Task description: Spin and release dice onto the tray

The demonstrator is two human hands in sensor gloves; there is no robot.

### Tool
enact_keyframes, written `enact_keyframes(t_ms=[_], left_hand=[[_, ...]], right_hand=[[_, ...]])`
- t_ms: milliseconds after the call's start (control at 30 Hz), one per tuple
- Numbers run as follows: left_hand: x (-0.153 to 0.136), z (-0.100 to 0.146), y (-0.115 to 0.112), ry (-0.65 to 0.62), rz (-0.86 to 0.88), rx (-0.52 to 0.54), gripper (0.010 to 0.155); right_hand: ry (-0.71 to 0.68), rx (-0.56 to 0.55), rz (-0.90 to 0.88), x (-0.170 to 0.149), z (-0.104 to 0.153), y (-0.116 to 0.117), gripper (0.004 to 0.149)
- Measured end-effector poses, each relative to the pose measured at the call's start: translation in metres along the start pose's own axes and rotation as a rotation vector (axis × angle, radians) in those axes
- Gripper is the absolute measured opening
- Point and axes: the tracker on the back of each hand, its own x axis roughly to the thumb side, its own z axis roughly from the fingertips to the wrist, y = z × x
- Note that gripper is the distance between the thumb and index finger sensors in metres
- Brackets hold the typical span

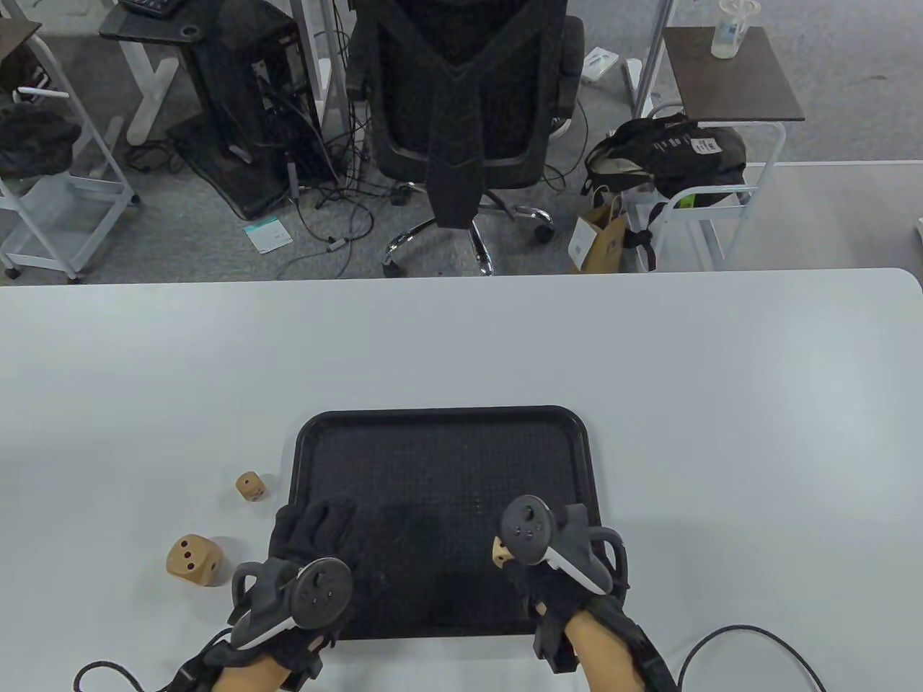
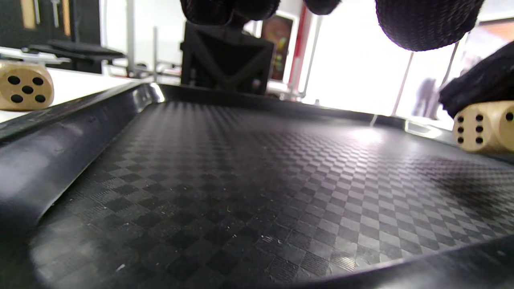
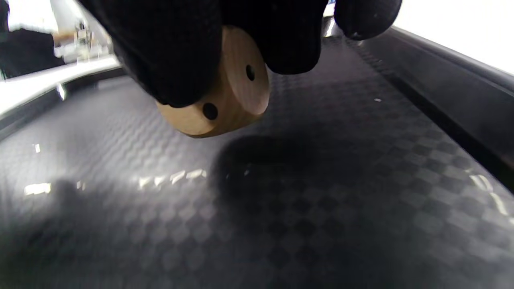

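Gloved black fingers of the right hand (image 3: 225,44) fill the top of the right wrist view, pinching a rounded wooden die (image 3: 225,100) with dark pips just above the floor of the black textured plastic tray (image 3: 361,192), over its own shadow. In the table view this right hand (image 1: 555,569) hangs over the tray's near right part, a grey tracker strapped to its back, and only a corner of the held die (image 1: 499,552) shows beside the tracker.

On the other side, the left hand (image 1: 303,555) lies over the tray's near left corner with its fingers reaching onto the tray rim (image 1: 299,461); in the left wrist view its fingertips (image 2: 425,20) hang loosely from the top edge and grip nothing.

Three dice show in all: the held one, plus two on the white table (image 1: 649,346) left of the tray. A larger wooden die with red pips (image 1: 193,561) sits near the left hand; a smaller wooden die (image 1: 249,486) stands just beside the tray's left rim, farther from the person. None lies on the tray floor.

Beyond the table's far edge stand a black office chair (image 1: 461,94), a black computer tower (image 1: 245,94) amid loose cables, a white cart with a dark bag (image 1: 670,155) and a brown paper bag (image 1: 602,241). Black cables trail from both wrists across the table's near edge.
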Motion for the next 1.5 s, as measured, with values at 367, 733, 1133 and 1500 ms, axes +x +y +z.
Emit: enact_keyframes(t_ms=[367, 733, 1133, 1500], left_hand=[[-0.001, 0.000, 0.001, 0.003, 0.004, -0.017, 0.078], [-0.007, -0.001, 0.004, 0.018, 0.022, -0.012, 0.077], [-0.009, -0.001, 0.003, 0.020, 0.018, -0.002, 0.077], [-0.015, 0.005, 0.017, 0.021, 0.065, 0.044, 0.077]], right_hand=[[-0.019, 0.165, 0.109, 0.047, -0.018, 0.004, 0.065], [0.100, -0.254, -0.263, -0.015, 0.005, -0.016, 0.074], [0.188, -0.438, -0.206, -0.071, 0.053, -0.018, 0.081], [0.212, -0.451, -0.318, -0.094, 0.061, -0.001, 0.082]])
